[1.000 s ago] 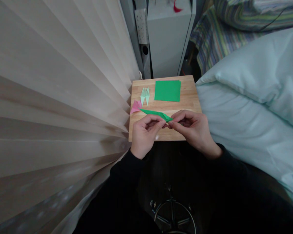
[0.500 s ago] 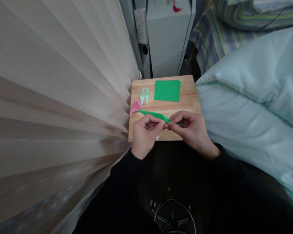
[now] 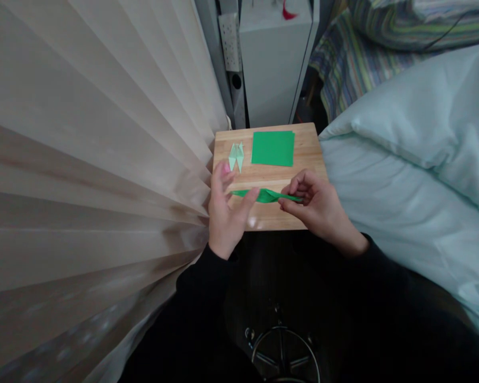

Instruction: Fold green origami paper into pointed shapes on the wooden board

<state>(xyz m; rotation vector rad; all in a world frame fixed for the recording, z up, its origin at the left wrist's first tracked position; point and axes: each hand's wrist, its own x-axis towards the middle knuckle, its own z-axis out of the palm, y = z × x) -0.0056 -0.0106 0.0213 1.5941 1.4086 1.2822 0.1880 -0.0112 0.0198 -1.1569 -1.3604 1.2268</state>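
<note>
A long, narrow piece of folded green origami paper (image 3: 266, 196) stretches between my hands above the wooden board. My right hand (image 3: 314, 203) pinches its right end between thumb and fingers. Thumb and fingers of my left hand (image 3: 228, 213) are spread apart around the paper's left end; the thumb passes in front of it. Behind the left fingers a bit of a pink folded paper (image 3: 226, 167) shows, mostly hidden. Just beyond lies a pale green folded paper piece (image 3: 236, 156) with pointed tips. Flat green paper sheets (image 3: 273, 149) are stacked at the board's far side.
The small wooden board (image 3: 311, 154) sits between a pleated curtain (image 3: 143, 133) on the left and a light blue duvet (image 3: 403, 159) on the right. A grey-white cabinet (image 3: 275, 69) stands behind it. Below is a round metal chair base (image 3: 281, 351).
My left hand has let go of the paper's middle, opened and shifted left, covering most of the pink paper. My right hand has moved slightly right, and the green paper lies more level.
</note>
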